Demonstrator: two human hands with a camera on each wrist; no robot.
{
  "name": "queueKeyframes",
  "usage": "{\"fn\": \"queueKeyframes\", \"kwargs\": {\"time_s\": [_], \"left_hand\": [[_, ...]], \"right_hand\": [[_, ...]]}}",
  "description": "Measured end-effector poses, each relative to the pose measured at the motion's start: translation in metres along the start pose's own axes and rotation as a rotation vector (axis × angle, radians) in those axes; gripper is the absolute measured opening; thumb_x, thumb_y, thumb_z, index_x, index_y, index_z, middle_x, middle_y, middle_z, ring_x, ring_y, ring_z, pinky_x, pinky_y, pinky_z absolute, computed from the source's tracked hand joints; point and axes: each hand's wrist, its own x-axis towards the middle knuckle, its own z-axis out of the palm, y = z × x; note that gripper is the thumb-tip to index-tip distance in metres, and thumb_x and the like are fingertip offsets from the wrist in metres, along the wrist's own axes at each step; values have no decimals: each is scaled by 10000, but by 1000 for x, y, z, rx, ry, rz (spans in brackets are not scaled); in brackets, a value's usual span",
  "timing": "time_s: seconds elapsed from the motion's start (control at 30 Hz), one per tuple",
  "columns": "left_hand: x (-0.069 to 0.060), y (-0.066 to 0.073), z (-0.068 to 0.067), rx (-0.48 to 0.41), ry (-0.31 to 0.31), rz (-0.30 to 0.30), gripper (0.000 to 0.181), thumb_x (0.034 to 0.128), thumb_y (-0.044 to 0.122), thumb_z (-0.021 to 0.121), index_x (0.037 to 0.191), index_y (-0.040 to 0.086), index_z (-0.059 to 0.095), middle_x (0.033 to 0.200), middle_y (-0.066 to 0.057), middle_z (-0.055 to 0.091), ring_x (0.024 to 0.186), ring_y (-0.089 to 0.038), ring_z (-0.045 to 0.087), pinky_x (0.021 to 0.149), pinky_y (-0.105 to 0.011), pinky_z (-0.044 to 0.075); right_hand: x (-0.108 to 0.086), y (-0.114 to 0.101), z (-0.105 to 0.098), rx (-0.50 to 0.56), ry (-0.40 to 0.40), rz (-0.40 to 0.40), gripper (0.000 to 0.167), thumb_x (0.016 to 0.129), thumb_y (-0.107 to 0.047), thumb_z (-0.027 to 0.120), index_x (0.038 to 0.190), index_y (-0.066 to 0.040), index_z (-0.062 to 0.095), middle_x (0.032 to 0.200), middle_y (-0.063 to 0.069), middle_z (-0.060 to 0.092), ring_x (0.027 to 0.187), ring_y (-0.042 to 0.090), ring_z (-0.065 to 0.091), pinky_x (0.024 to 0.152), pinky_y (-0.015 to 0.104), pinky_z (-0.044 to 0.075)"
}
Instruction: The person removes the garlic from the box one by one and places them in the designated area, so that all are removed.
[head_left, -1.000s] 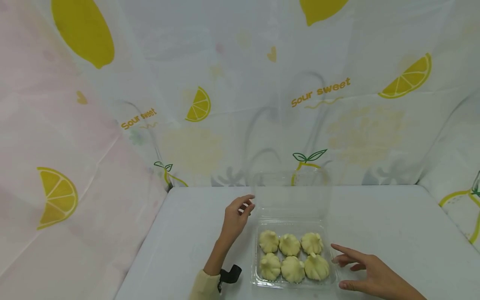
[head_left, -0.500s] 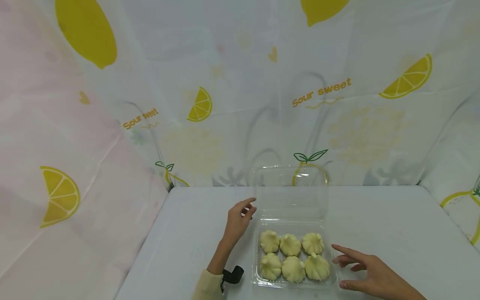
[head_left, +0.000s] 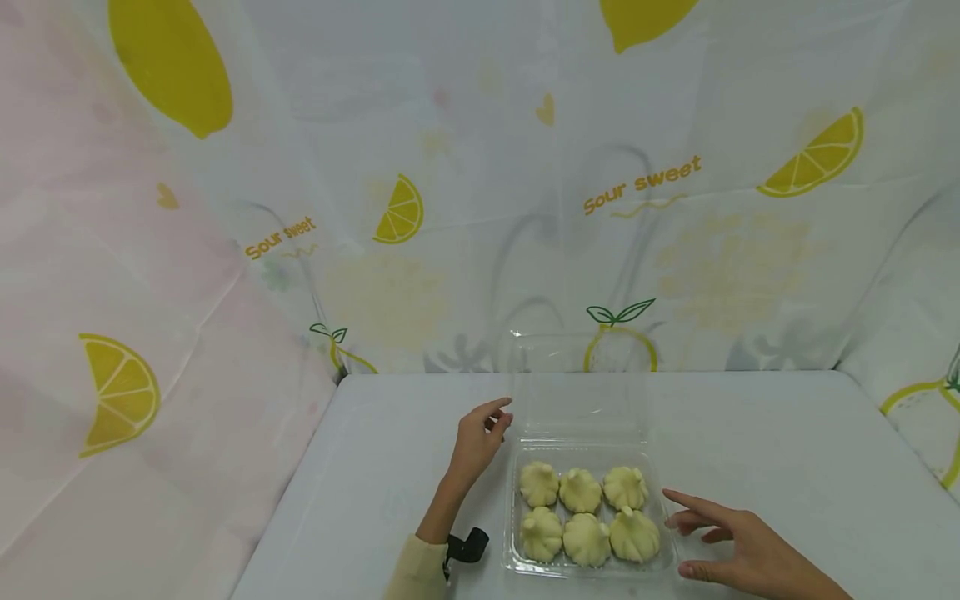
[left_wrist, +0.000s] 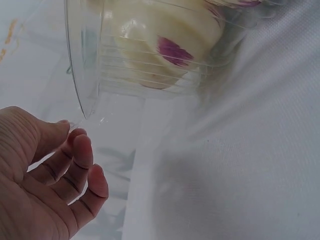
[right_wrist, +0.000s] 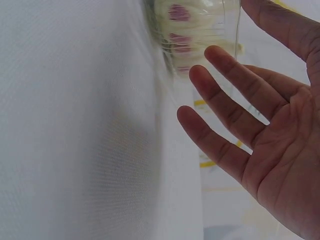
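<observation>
A clear plastic clamshell box (head_left: 585, 573) holds two rows of pale garlic bulbs (head_left: 587, 537); the wrist views show purple marks on their sides. Its lid (head_left: 581, 392) stands raised at the back. My left hand (head_left: 476, 437) is at the lid's left edge, fingers loosely bent; in the head view a gap shows between thumb and forefinger. Whether a fingertip touches the lid is unclear. At the box's right side, my right hand (head_left: 738, 542) has its fingers spread and rather straight, nothing between them. Its fingertips (right_wrist: 199, 75) are close to the box wall; contact is hard to tell.
The box stands near the front of a white-covered table (head_left: 757, 450). Lemon-printed cloth (head_left: 480, 167) hangs behind it and at both sides. A black wrist strap mount (head_left: 468, 546) sticks out from my left wrist, close to the box.
The raised lid has shifted a little, its top edge now slightly higher in view. My left hand has moved slightly down and right. The right hand and the garlic look unmoved.
</observation>
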Motion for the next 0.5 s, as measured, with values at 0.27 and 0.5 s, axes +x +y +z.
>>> {"fn": "queueKeyframes", "kwargs": {"time_s": [0.27, 0.5], "left_hand": [[-1, -3, -2, 1, -41, -32, 228, 935, 16, 658, 1141, -80, 674, 828, -105, 662, 631, -172, 621, 526, -220, 509], [-2, -3, -4, 9, -67, -91, 229, 953, 56, 647, 1147, -61, 679, 855, -107, 675, 670, -236, 651, 542, -220, 505]], "right_hand": [[1, -2, 0, 1, -7, 15, 727, 911, -213, 729, 1518, -73, 354, 1206, 78, 659, 1034, 44, 618, 728, 270, 535], [0, -6, 0, 8, -13, 44, 708, 924, -212, 714, 1518, -73, 355, 1202, 70, 661, 1025, 58, 626, 733, 275, 537]]}}
